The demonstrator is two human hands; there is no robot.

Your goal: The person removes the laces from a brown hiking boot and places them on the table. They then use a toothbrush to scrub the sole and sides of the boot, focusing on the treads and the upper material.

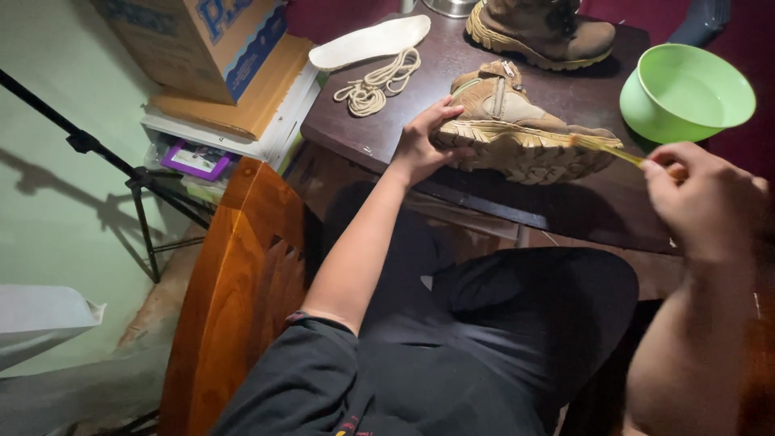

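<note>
My left hand (418,145) clamps the boot (517,133) on its side at the counter (581,214) edge; right hand (706,198) pinches, I think, a brush (609,149). Hard scrubbing could shove the boot off.

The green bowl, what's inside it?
The green bowl looks empty: only its smooth green inside shows. It sits on the dark table beside the boot. The right hand covers nothing of it; the table beneath the bowl is hidden.

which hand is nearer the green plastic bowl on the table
Right. The right hand, holding a thin yellowish brush, is just below the green plastic bowl. The left hand grips the heel of the tan boot, far to the bowl's left.
</note>
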